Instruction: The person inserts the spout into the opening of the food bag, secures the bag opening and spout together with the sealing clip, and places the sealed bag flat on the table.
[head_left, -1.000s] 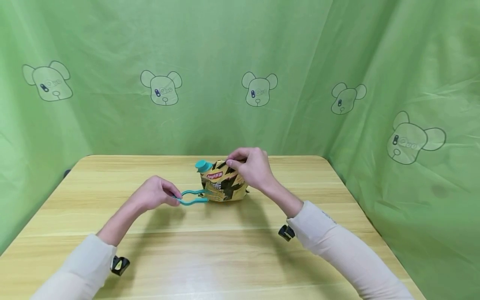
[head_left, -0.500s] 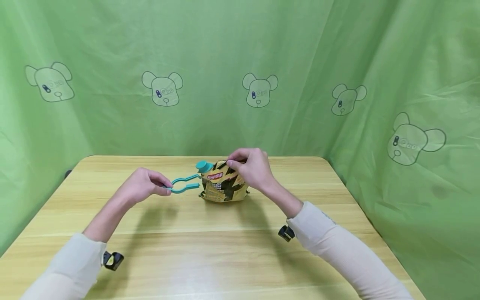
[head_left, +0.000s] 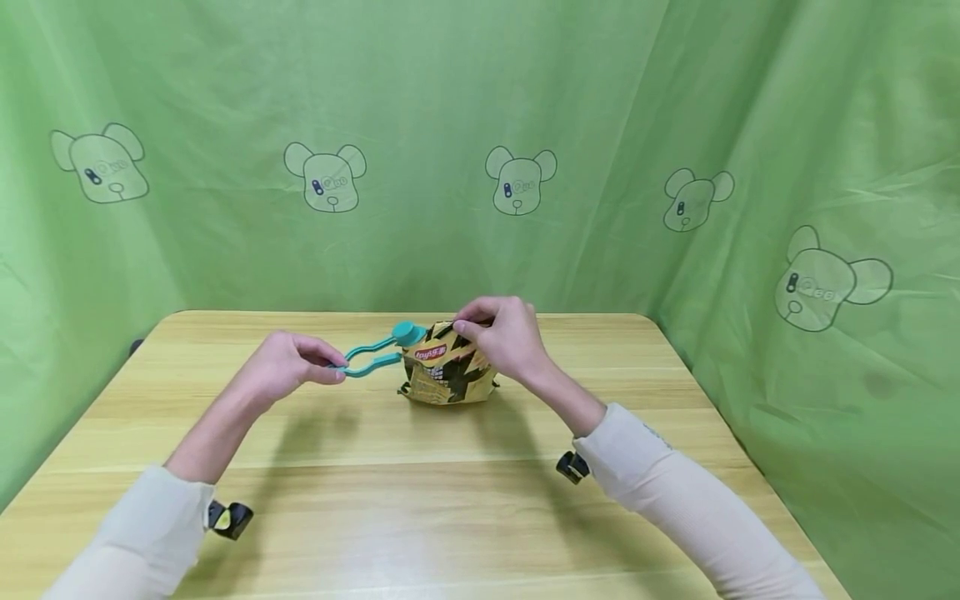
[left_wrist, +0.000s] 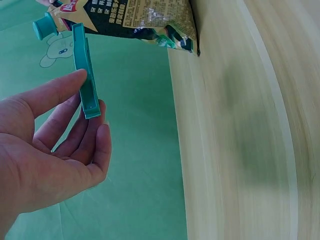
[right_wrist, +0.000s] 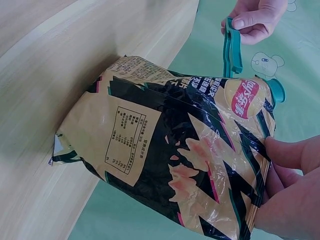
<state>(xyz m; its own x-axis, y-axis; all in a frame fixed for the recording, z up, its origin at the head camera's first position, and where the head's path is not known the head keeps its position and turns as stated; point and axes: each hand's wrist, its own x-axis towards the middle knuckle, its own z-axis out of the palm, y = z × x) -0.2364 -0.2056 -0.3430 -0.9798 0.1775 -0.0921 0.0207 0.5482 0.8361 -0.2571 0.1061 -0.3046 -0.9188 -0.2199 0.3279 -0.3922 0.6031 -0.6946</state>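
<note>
A yellow and black chip bag (head_left: 448, 367) stands on the wooden table, crinkled. Its top edge is pinched by my right hand (head_left: 506, 329), with the thumb in front. A round teal cap (head_left: 406, 333) sticks out at the bag's upper left corner. My left hand (head_left: 288, 364) pinches the joined end of a two-armed teal clip (head_left: 363, 360) between thumb and fingers. The clip's arms are spread, their tips close to the bag beside the cap; contact is unclear. In the left wrist view the clip (left_wrist: 84, 70) appears edge-on. The right wrist view shows the bag's back (right_wrist: 165, 150).
The wooden table (head_left: 420, 500) extends in front of the bag and to both sides. A green curtain (head_left: 420, 258) with mouse-face drawings hangs behind and beside it. Black wrist cameras are strapped below both sleeves.
My left hand has drawn the clip left and raised it, from in front of the bag's lower part to the level of the cap. My right hand and the bag have barely moved.
</note>
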